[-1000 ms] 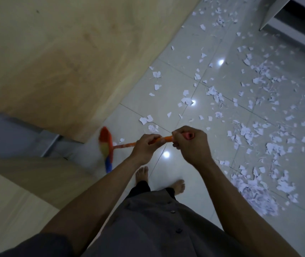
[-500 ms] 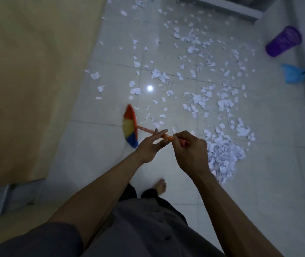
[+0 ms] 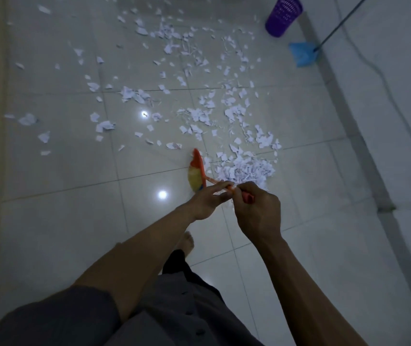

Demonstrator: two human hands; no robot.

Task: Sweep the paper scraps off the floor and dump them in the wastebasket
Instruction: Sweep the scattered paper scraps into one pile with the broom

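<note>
Broom [image 3: 195,171] head has swung in from the left-hand wall side and now sits just beside the gathered pile [image 3: 246,169], on its left. Right hand [image 3: 256,211] is clenched round the handle's top end. Left hand [image 3: 208,201] has let go of its wrap: fingers straight, laid against the handle. Progress, my read: early-to-mid. One heap is formed just ahead of the hands, but loose scraps [image 3: 104,126] are spread over the floor [image 3: 62,221] to the left and up toward the purple wastebasket [image 3: 283,15] at top right. Blue dustpan [image 3: 301,54] lies near the basket, well apart from the pile. Left to do: finish gathering, load dustpan, dump. Basket interior not visible.
</note>
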